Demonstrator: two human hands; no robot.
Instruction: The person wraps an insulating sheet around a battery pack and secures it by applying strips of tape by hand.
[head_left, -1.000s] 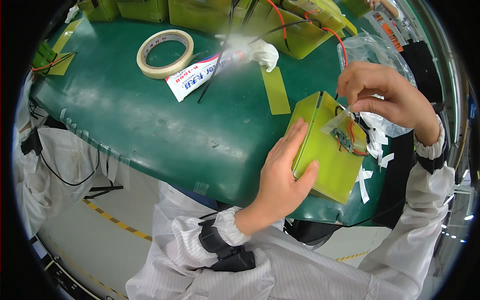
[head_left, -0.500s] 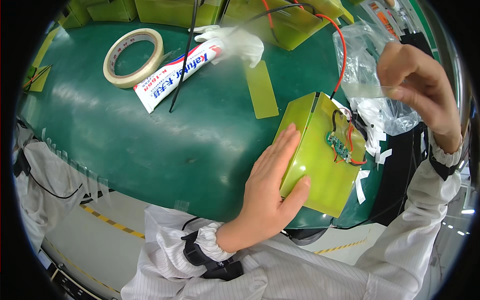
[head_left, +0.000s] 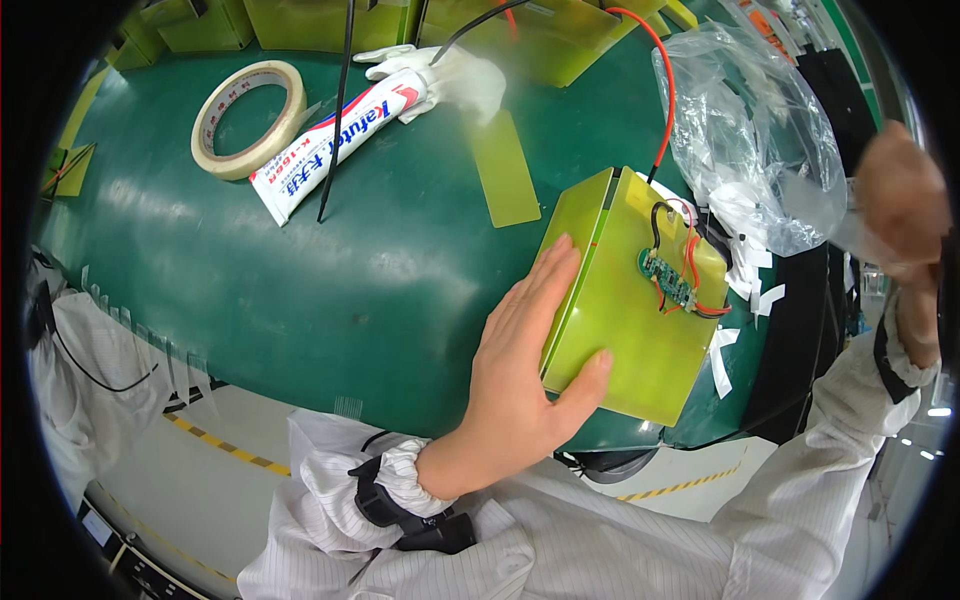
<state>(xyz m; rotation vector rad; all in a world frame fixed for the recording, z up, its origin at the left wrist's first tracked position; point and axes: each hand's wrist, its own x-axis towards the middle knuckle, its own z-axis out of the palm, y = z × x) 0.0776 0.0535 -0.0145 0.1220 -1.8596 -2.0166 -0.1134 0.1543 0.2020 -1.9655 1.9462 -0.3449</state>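
Currently left hand (head_left: 520, 370), thumb wide, rests on left side of wired yellow-green pack (head_left: 640, 310), long axis near–far; right hand (head_left: 903, 200) apart, rightward, blurred, grip unclear.

One left hand (head_left: 515, 370) and one right hand (head_left: 902, 200). One green table (head_left: 300, 300). Near its right edge: one yellow-green box (head_left: 630, 315) bearing one green circuit board (head_left: 668, 280), and one clear plastic bag (head_left: 750, 130). Between left and right edges: one tape roll (head_left: 232, 166), one squeeze tube (head_left: 300, 170), one white glove (head_left: 465, 85), at least two flat yellow-green strips (head_left: 506, 175). Toward the far edge: at least four more boxes (head_left: 300, 22).
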